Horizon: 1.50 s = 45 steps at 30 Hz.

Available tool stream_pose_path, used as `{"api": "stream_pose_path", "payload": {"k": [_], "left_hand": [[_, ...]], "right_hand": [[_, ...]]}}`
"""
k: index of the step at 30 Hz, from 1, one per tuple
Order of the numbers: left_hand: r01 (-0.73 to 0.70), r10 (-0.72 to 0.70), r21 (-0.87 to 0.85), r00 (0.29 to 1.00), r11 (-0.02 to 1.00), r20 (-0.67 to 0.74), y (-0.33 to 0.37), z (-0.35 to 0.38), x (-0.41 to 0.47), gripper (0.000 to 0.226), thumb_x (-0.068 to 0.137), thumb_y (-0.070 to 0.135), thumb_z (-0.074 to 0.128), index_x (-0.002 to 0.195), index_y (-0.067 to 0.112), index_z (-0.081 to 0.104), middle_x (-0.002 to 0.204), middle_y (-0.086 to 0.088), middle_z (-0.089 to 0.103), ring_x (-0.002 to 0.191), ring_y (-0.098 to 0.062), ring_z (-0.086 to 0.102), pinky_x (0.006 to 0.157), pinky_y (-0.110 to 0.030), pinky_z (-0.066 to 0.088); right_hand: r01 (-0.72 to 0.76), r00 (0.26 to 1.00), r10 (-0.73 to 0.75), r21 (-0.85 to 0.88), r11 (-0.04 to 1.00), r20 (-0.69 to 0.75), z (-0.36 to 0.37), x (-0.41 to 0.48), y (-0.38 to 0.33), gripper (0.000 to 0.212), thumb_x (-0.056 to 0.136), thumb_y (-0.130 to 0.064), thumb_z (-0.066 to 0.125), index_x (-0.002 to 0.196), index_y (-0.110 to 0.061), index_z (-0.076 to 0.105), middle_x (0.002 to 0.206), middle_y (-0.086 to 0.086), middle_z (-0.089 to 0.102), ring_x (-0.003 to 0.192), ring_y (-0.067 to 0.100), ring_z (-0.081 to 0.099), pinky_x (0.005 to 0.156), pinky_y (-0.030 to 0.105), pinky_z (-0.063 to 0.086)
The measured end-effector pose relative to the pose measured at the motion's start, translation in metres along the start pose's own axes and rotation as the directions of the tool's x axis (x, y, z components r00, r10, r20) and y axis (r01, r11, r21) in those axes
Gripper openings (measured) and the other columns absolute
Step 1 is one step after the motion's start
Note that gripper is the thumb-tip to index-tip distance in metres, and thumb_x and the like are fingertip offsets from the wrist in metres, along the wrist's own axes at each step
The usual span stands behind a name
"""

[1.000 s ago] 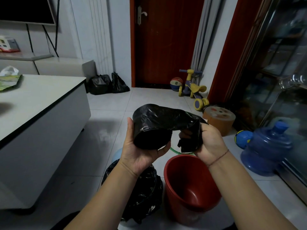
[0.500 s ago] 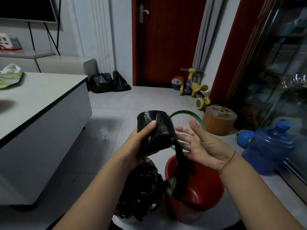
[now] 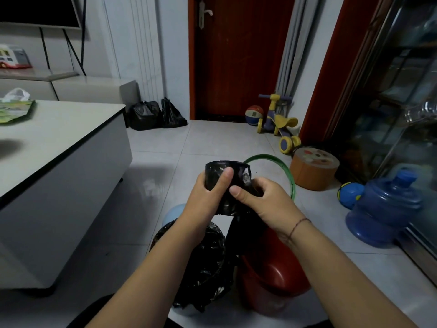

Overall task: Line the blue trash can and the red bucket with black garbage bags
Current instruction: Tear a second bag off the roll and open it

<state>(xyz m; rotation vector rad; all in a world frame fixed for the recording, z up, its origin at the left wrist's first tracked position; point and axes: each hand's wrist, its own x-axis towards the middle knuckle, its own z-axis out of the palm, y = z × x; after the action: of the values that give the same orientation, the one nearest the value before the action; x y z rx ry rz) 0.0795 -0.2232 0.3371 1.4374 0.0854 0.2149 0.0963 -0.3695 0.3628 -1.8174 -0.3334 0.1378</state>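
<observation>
We are looking into a dim, bluish room. Soft light is shining off the floor tiles [image 3: 151, 185], and the white table [image 3: 59, 147] is casting a dark shadow there. The edges are bending, and everything is looking a little blurry.

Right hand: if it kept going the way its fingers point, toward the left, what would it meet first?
The right hand would probably meet the garbage bag roll it already pinches, then the left hand gripping that roll; depth between them is unclear.

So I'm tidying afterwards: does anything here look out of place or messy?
Nothing spilled or damaged. The green hoop lies loose on the floor beside the red bucket, and two filled black bags sit by the door.
</observation>
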Motion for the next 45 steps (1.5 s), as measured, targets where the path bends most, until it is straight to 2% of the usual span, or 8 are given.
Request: {"api": "stream_pose_path", "payload": {"k": [4, 10, 21, 26, 29, 33, 40, 45], "left_hand": [[0.293, -0.213, -0.226, 0.923, 0.929, 0.321, 0.004, -0.01, -0.002, 0.09, 0.061, 0.087, 0.05, 0.121, 0.021, 0.064, 0.117, -0.011, 0.069, 0.108, -0.027, 0.066, 0.079, -0.036, 0.056], [0.63, -0.081, -0.649, 0.741, 0.426, 0.667, 0.007, -0.021, -0.005, 0.103, 0.062, 0.079, 0.061, 0.128, -0.001, 0.057, 0.136, -0.028, 0.049, 0.125, -0.043, 0.049, 0.103, -0.053, 0.042], [0.453, 0.079, -0.828, 0.861, 0.331, 0.503, 0.006, -0.017, -0.003, 0.088, 0.067, 0.071, 0.064, 0.12, 0.001, 0.064, 0.125, -0.023, 0.06, 0.115, -0.039, 0.058, 0.095, -0.051, 0.048], [0.358, -0.005, -0.784, 0.911, 0.507, 0.413, 0.012, -0.023, -0.001, 0.081, 0.057, 0.049, 0.085, 0.124, 0.008, 0.061, 0.123, -0.015, 0.061, 0.111, -0.03, 0.06, 0.1, -0.044, 0.047], [0.314, -0.037, -0.689, 0.922, 0.653, 0.386, 0.014, -0.025, 0.0, 0.071, 0.05, 0.042, 0.091, 0.109, 0.009, 0.071, 0.11, -0.012, 0.069, 0.101, -0.027, 0.066, 0.091, -0.041, 0.052], [0.334, -0.099, -0.5, 0.893, 0.799, 0.439, 0.014, -0.021, -0.003, 0.068, 0.047, 0.045, 0.09, 0.103, 0.01, 0.074, 0.106, -0.011, 0.071, 0.097, -0.025, 0.069, 0.088, -0.038, 0.055], [0.23, -0.109, -0.251, 0.903, 0.94, 0.416, 0.015, -0.011, -0.009, 0.087, 0.059, 0.047, 0.084, 0.131, 0.008, 0.053, 0.125, -0.024, 0.06, 0.109, -0.033, 0.061, 0.096, -0.047, 0.047], [0.219, -0.132, -0.193, 0.914, 0.956, 0.383, 0.016, -0.012, -0.01, 0.086, 0.061, 0.039, 0.083, 0.134, 0.016, 0.046, 0.129, -0.021, 0.057, 0.115, -0.038, 0.059, 0.1, -0.054, 0.044]], "right_hand": [[0.054, 0.997, -0.069, 0.278, 0.959, 0.044, 0.0, 0.004, 0.001, 0.038, 0.07, -0.037, 0.07, 0.092, -0.006, 0.068, 0.093, 0.019, 0.071, 0.085, 0.019, 0.068, 0.08, 0.031, 0.055], [0.061, 0.996, -0.082, 0.443, 0.894, 0.029, -0.019, 0.008, -0.003, 0.03, 0.073, -0.028, 0.066, 0.099, -0.013, 0.068, 0.102, 0.008, 0.073, 0.097, 0.023, 0.068, 0.088, 0.033, 0.055], [0.117, 0.992, -0.122, 0.523, 0.844, -0.026, -0.037, 0.013, -0.002, 0.022, 0.076, -0.026, 0.065, 0.094, -0.017, 0.073, 0.103, 0.008, 0.073, 0.097, 0.02, 0.069, 0.078, 0.026, 0.056], [0.083, 0.996, -0.06, 0.394, 0.915, -0.073, -0.06, 0.015, 0.002, 0.028, 0.073, -0.033, 0.064, 0.093, -0.013, 0.063, 0.085, -0.002, 0.075, 0.084, 0.014, 0.068, 0.067, 0.019, 0.054], [0.04, 0.998, -0.027, 0.269, 0.962, -0.054, -0.062, 0.013, 0.002, 0.059, 0.066, -0.055, 0.063, 0.112, -0.02, 0.053, 0.111, -0.004, 0.067, 0.107, 0.01, 0.06, 0.087, 0.022, 0.046], [0.095, 0.994, -0.103, 0.196, 0.976, 0.034, -0.051, 0.009, -0.005, 0.107, 0.04, -0.086, 0.064, 0.126, -0.025, 0.047, 0.123, -0.006, 0.062, 0.118, -0.001, 0.053, 0.083, 0.01, 0.038], [0.056, 0.978, -0.067, 0.061, 0.997, 0.196, -0.023, 0.008, 0.0, 0.069, 0.069, -0.065, 0.058, 0.118, -0.018, 0.046, 0.115, 0.001, 0.062, 0.101, 0.002, 0.063, 0.079, 0.011, 0.048], [0.028, 0.968, -0.045, 0.07, 0.997, 0.249, -0.019, 0.008, 0.001, 0.093, 0.055, -0.07, 0.067, 0.13, -0.024, 0.039, 0.125, 0.004, 0.058, 0.108, 0.009, 0.062, 0.081, 0.019, 0.052]]}}
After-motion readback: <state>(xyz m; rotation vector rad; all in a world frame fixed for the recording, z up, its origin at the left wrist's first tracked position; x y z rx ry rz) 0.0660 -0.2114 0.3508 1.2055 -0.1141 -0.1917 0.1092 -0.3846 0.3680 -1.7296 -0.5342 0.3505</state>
